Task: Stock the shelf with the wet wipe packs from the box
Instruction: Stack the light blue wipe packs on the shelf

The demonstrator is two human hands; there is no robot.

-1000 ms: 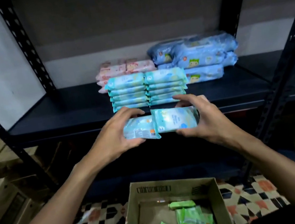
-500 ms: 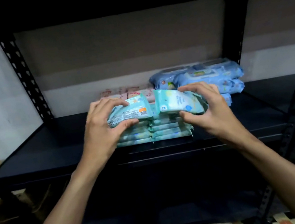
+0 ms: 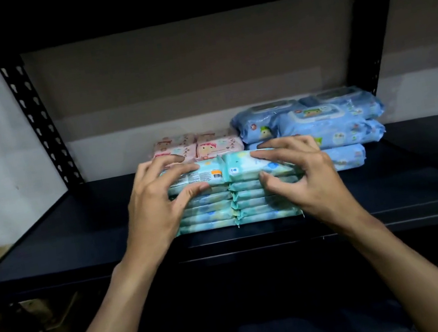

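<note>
Within left hand [image 3: 156,215], right hand [image 3: 309,185]: topmost teal packs [image 3: 202,175]

Free shelf [image 3: 78,237] left (blue packs [image 3: 322,130] right)

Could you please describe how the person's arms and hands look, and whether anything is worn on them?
The left arm and right arm are bare as far as the picture shows; no sleeves appear. The left hand and right hand wear no gloves, and I see no rings, watch or bracelet. The nails look short.
</note>
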